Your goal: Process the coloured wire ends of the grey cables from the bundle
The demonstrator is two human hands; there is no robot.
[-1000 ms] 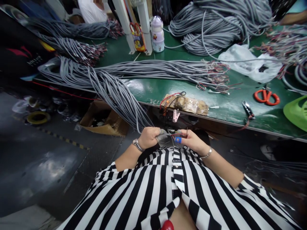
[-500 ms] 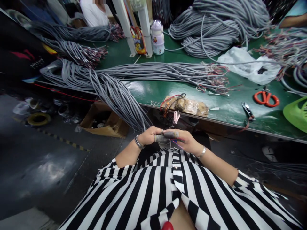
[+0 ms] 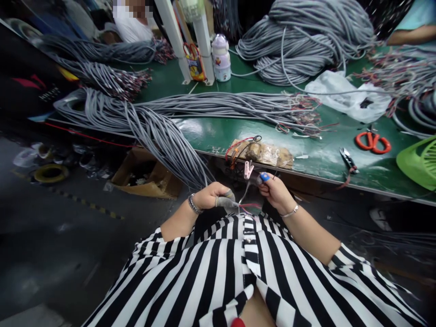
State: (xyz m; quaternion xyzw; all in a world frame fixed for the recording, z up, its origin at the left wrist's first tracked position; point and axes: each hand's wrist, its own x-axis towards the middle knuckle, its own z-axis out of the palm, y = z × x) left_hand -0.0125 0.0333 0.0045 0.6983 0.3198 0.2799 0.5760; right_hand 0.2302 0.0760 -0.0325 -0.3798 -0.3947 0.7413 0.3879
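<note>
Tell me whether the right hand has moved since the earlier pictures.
Yes. The right hand, pinching a wire, has lifted away from the left hand, up toward the pink clip at the table edge.

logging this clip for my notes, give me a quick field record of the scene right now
left hand: closed on the end of a gray cable, fingertips taped
right hand: pinching a thin wire drawn up from that end
nearest: pink clip at the bench edge
bench: green, cable bundle draped over its edge
tools: orange scissors and cutters on the bench
</note>
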